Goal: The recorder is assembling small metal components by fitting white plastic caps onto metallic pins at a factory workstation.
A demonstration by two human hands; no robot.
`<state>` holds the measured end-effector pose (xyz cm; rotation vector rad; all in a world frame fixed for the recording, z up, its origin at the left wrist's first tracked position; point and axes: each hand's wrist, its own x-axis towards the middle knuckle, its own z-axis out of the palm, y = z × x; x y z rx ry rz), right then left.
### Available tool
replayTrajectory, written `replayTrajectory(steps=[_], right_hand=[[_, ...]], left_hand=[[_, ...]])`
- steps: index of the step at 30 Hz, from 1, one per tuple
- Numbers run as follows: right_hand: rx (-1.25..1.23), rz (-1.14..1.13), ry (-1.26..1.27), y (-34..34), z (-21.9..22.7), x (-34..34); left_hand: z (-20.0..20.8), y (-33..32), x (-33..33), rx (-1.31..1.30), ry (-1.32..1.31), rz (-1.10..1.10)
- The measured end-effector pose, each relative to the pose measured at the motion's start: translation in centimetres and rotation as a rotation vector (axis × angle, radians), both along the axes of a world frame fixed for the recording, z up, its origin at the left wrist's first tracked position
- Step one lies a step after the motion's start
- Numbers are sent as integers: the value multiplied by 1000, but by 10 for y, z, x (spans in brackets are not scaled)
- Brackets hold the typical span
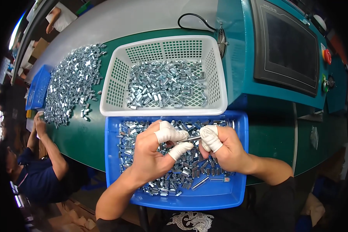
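Green bench top (pixel 272 141) under and around a blue tray (pixel 216 196). Inside the tray's front right part, a clear tube (pixel 200 183) lying slantwise, with a small clear packet (pixel 219 179) just beside it. Over the tray's left and middle, short metal pieces (pixel 164 187) in a loose heap.

Above the tray's middle, a thin metal rod (pixel 195 138), long axis running across from left to right, right end tipped slightly toward the tray's far edge. On the tray's right side, the right hand (pixel 230 150), clenched on the rod's right end with covered fingertips. On the tray's left side, the left hand (pixel 149 150), thumb and forefinger in white covers (pixel 168 132) on either side of the rod's left end; cannot tell how firmly pressed. From the left grip, rod pointing straight toward the right one; neither hand plainly nearer, one at each end.

Well left of the tray, a co-worker (pixel 42 178) in dark sleeves. Just beyond the tray's far edge, a white basket (pixel 164 113) holding similar pieces. Beyond the tray's right corner, a teal machine (pixel 236 58) with a dark screen (pixel 292 46). Past the tray's far left corner, a spread pile (pixel 71 85) of metal pieces and a smaller blue bin (pixel 38 88).
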<state>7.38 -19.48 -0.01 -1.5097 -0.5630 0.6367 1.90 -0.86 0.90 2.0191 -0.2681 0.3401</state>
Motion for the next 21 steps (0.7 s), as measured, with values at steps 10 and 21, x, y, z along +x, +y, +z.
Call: replayTrajectory(steps=[10, 21], right_hand=[[-14, 60, 68, -2, -2, 2], [161, 262, 929, -2, -5, 15]], left_hand=[[5, -10, 3, 239, -279, 11], [15, -16, 2, 122, -238, -46]])
